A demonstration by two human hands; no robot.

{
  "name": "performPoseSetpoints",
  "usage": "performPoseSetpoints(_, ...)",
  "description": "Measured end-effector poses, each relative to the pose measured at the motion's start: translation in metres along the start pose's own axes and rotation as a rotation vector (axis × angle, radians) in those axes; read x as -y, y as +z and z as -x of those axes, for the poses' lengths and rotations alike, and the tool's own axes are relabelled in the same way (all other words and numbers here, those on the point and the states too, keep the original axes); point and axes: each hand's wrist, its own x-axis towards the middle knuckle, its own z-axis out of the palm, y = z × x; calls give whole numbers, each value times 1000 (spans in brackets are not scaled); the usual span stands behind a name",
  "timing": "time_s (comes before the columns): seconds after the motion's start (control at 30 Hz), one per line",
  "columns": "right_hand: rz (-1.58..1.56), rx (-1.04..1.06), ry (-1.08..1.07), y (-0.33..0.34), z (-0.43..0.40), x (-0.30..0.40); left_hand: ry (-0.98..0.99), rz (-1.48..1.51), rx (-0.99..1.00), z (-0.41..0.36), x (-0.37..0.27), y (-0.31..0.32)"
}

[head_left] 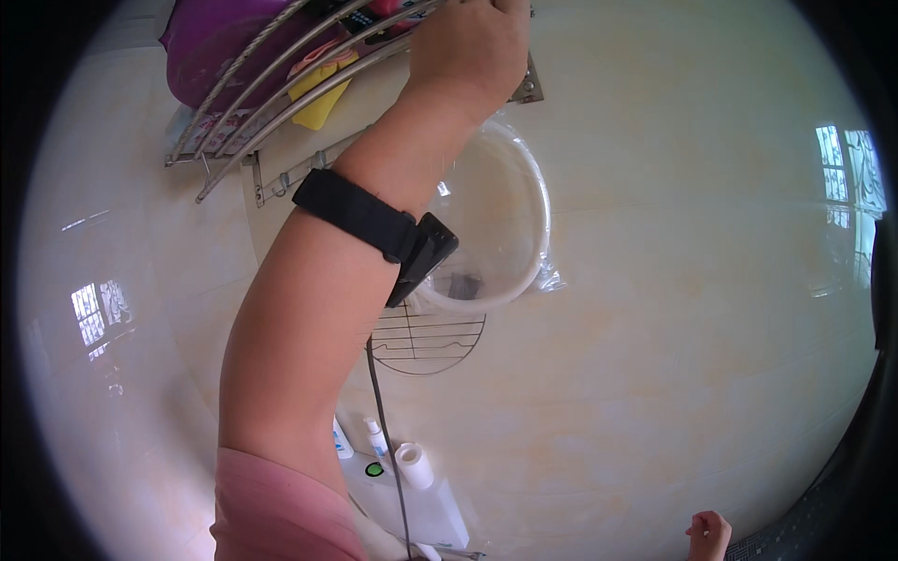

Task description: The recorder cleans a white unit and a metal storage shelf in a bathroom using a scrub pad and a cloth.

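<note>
My left hand (470,42) is raised at the right end of a metal wall rack (316,88). Its fingertips run past the top edge of the picture, so its grip is hidden. A black strap (354,214) with a black device (424,256) sits on that forearm, below which a pink sleeve (280,501) shows. On the rack rest a purple plastic basin (210,56), a yellow and pink cloth (319,98) and dark packaging (358,21). Low at the right edge, my right hand (708,529) hangs with curled fingers, near the tiled wall; nothing shows in it.
Behind my forearm hangs a white-rimmed basin (544,203) in clear plastic, above a round wire rack (435,343). A hook rail (309,165) is under the shelf. A black cable (382,414) runs down past a toilet cistern (428,512) bearing a paper roll (415,466) and bottles (375,435).
</note>
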Motion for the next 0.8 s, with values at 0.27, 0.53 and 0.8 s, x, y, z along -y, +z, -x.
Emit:
performPoseSetpoints(0.27,-37,8,49,-12,20,-14,-451,-301,83,144,176,-50)
performPoseSetpoints(0.53,-152,-110,102,-15,22,-26,150,70,-184,76,120,-13)
performPoseSetpoints(0.8,-98,31,43,10,24,37,-190,-135,4,137,183,-42)
